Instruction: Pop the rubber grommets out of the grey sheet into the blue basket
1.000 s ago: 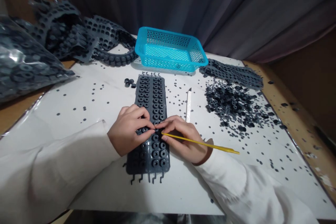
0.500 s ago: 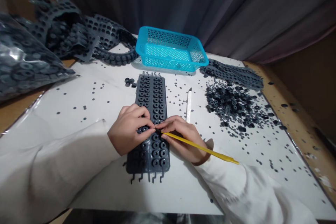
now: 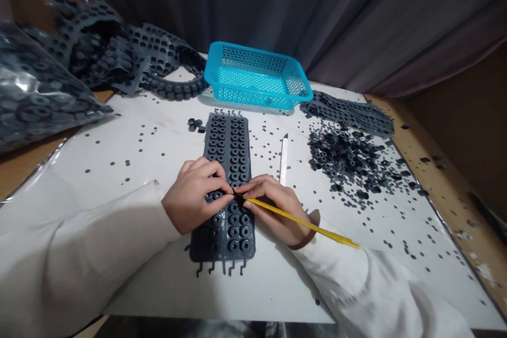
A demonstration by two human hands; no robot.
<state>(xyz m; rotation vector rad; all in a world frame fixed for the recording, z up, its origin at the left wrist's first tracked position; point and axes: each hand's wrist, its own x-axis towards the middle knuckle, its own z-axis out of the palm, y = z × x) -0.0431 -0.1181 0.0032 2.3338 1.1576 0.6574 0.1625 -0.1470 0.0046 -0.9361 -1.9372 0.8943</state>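
A long dark grey rubber sheet (image 3: 227,142) lies lengthwise before me, covered with rows of ring-shaped rubber pieces. My left hand (image 3: 198,187) rests over its left half, thumb and index finger pinched together at the middle; a small dark bit shows at the fingertips, too small to name. From the right, my right hand (image 3: 277,203) grips a slim yellow tool (image 3: 304,222) whose dark tip meets the left fingertips. The tool's back end sticks out over my right wrist. Both hands hide part of the sheet's middle rows.
Behind the sheet stands a blue mesh basket (image 3: 257,96). A white-handled knife (image 3: 284,161) lies right of the sheet, near a heap of black rubber bits (image 3: 348,156) and a folded sheet (image 3: 348,111). At left are a filled plastic bag (image 3: 39,95) and piled perforated sheets (image 3: 154,50).
The whole view has shifted very slightly. Both hands keep their grip at the same spot on the sheet, with no clear movement.
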